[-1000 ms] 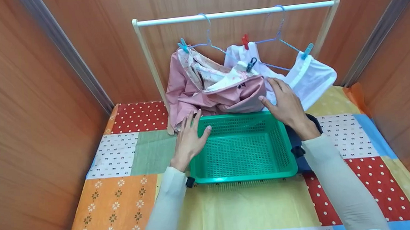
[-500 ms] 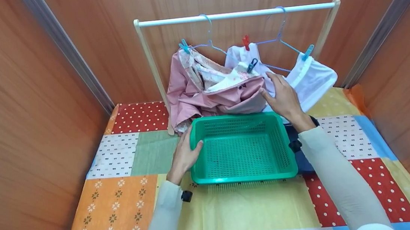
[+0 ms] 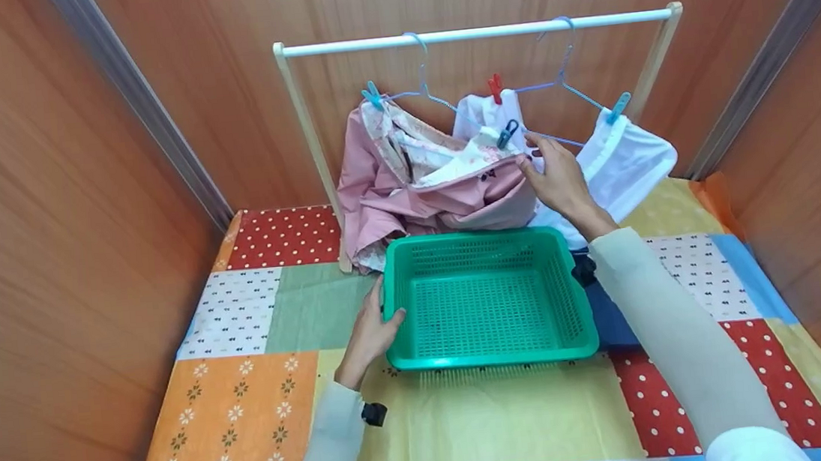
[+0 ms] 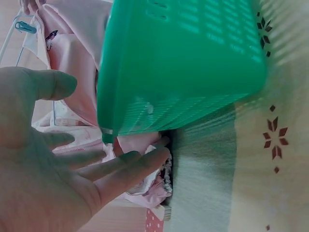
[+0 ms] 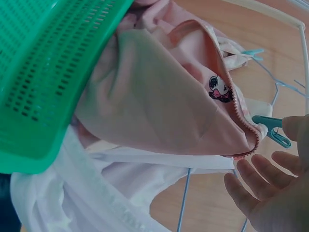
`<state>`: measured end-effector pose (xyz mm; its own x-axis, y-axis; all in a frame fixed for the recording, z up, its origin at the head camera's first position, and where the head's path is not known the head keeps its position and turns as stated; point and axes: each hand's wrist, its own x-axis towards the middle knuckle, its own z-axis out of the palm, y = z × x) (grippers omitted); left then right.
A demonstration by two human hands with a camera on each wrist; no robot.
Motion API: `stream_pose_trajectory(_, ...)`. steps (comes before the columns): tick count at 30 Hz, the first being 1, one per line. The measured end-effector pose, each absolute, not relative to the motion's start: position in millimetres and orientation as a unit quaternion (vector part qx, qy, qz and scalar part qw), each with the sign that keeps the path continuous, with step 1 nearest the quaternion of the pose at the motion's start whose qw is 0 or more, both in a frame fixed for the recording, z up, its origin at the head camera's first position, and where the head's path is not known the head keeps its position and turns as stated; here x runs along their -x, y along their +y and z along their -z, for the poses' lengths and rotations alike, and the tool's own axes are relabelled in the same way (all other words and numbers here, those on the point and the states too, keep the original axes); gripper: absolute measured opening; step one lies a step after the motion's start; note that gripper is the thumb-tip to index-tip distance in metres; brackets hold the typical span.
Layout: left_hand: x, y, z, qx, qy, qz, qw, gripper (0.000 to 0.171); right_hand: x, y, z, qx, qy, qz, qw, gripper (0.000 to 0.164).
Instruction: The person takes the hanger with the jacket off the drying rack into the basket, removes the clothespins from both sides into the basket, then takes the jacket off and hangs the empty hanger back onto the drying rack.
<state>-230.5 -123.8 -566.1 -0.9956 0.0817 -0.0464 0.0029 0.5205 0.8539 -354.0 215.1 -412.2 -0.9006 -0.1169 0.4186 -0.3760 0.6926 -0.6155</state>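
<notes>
My left hand (image 3: 371, 330) is beside the left rim of a green plastic basket (image 3: 494, 360). In the left wrist view its fingers spread loosely near the basket's side (image 4: 183, 63), holding nothing. My right hand (image 3: 560, 177) reaches up to the right shoulder of a pink zip jacket (image 3: 367, 208), which hangs from a blue wire hanger (image 3: 426, 78). A dark teal clothespin (image 3: 507, 134) sits there on the jacket's edge. In the right wrist view my thumb is right at that clothespin (image 5: 277, 138), and my other fingers are loosely bent below it.
A white garment (image 3: 623, 165) hangs behind on a second hanger (image 3: 567, 57), with a red clothespin (image 3: 495, 89) and a blue one (image 3: 619, 106). Another blue clothespin (image 3: 372, 95) is at the jacket's left. The rack's white rail (image 3: 482, 32) spans above. A dark blue object (image 3: 613, 324) lies right of the basket.
My right hand has risen from beside the jacket toward the dark teal clothespin. My left hand has drawn back and down from the basket's far left corner to its left side.
</notes>
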Motion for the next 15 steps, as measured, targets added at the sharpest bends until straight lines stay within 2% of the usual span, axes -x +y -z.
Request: stream_pose_trajectory(15, 230.9, -125.5, 574.7, -0.01, 0.832, -0.552, 0.061, 0.067, 373.2, 204.4, 413.2, -0.094, -0.91, -0.386, 0.117, 0.04)
